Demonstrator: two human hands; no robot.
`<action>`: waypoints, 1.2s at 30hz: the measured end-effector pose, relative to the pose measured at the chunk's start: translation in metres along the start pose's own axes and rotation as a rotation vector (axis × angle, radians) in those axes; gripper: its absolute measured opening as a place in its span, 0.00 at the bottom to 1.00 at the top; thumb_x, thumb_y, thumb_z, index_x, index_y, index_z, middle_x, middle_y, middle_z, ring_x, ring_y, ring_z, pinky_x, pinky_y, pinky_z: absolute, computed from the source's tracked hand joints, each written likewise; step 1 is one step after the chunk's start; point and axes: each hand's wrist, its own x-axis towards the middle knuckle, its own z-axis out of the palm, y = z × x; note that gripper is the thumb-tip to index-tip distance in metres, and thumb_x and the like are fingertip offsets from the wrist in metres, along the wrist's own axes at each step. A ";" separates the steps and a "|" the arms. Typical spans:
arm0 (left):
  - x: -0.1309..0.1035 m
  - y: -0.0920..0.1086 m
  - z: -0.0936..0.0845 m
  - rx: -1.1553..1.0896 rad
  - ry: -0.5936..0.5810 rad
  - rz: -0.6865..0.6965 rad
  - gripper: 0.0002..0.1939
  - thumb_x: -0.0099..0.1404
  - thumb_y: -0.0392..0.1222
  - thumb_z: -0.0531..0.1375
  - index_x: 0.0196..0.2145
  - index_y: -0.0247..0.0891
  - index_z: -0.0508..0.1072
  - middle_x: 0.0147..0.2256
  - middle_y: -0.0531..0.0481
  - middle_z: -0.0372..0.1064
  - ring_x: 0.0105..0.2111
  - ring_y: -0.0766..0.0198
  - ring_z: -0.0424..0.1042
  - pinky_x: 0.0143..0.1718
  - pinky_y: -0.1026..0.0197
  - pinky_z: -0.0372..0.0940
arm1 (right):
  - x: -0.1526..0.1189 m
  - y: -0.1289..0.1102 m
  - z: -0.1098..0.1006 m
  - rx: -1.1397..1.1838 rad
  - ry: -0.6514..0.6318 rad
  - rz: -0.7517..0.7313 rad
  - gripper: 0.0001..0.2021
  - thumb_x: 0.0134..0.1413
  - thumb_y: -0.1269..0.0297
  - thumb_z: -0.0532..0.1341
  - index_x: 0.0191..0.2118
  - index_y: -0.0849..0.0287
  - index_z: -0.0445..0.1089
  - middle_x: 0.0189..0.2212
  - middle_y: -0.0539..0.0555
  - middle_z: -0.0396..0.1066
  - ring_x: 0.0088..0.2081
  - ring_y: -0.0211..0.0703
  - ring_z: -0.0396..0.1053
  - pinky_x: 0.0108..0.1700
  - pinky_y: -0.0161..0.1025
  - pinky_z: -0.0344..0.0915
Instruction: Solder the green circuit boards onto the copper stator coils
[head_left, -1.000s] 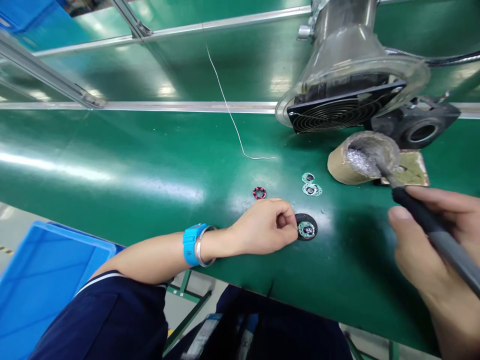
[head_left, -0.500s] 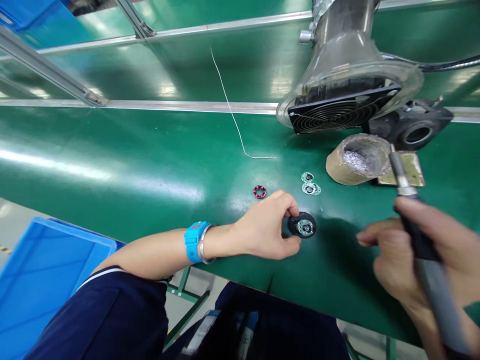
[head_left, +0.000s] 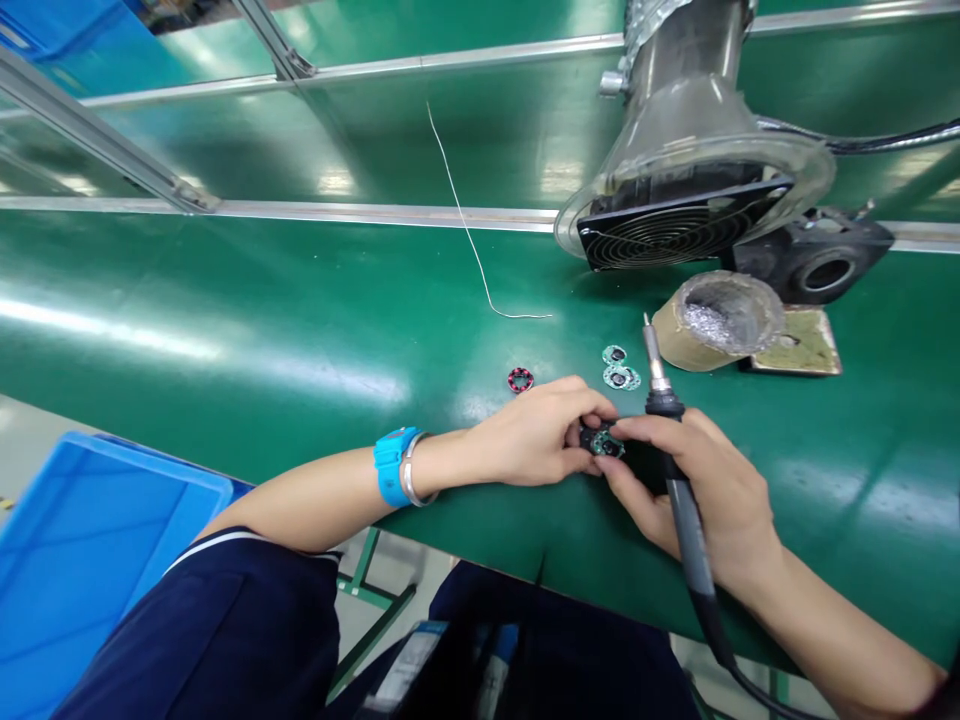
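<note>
My left hand [head_left: 544, 432] pinches a small black round holder with a green ring-shaped circuit board [head_left: 606, 444] on it, just over the green bench. Thumb and forefinger of my right hand [head_left: 705, 490] touch the same part from the right. Across that right hand lies a soldering iron [head_left: 684, 520], its tip pointing up and away, clear of the part. Beyond the hands lie several loose green ring boards [head_left: 619, 376]. Left of these sits a red and black ring coil [head_left: 520, 380]. A bent strand of solder wire [head_left: 480, 270] reaches over the bench from the back.
A cardboard-coloured cup [head_left: 679, 325] with silvery bits inside stands at right, beside a soldering sponge tray [head_left: 806, 345] and a black iron stand [head_left: 832, 265]. A fume-extractor hood with a fan grille [head_left: 667, 240] hangs above them. A blue bin [head_left: 112, 560] is at lower left.
My right hand has come left with the soldering iron, from beside the cup to the black part, and its fingertips now touch it. My left hand keeps its pinch.
</note>
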 end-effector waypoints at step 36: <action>-0.016 0.008 0.010 -0.145 0.131 -0.218 0.03 0.62 0.35 0.58 0.30 0.36 0.69 0.27 0.55 0.67 0.26 0.71 0.66 0.29 0.66 0.61 | -0.002 0.005 -0.014 -0.005 -0.112 -0.201 0.19 0.56 0.78 0.59 0.52 0.58 0.69 0.44 0.55 0.77 0.47 0.47 0.73 0.44 0.44 0.70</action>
